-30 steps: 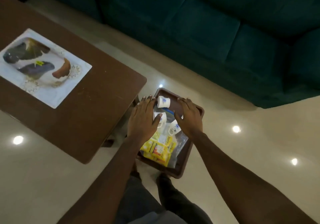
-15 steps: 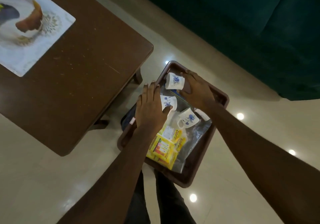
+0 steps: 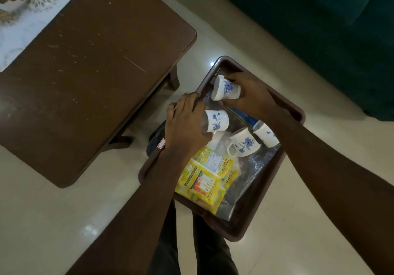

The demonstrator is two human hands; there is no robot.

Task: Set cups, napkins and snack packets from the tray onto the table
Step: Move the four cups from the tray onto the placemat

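Note:
A dark brown tray [image 3: 251, 230] rests on my lap. In it lie white cups with blue flowers, yellow snack packets [image 3: 204, 181] and clear plastic bags [image 3: 247, 178]. My left hand [image 3: 185, 125] grips one cup [image 3: 217, 120] on its side near the tray's left rim. My right hand [image 3: 249, 95] holds another cup [image 3: 226, 88] at the tray's far end, tilted on its side. Two more cups, one [image 3: 244, 142] with its handle showing and one [image 3: 266, 135] under my right forearm, lie in the tray's middle.
A dark wooden table [image 3: 89, 78] stands to the left of the tray, with a white patterned placemat [image 3: 32, 12] at its far left corner. A dark green sofa [image 3: 319, 23] fills the upper right. Glossy pale floor tiles [image 3: 64, 221] surround me.
The view has moved closer to the tray. My right hand has taken hold of the far cup and lifted it a little; my left hand has closed round the near-left cup.

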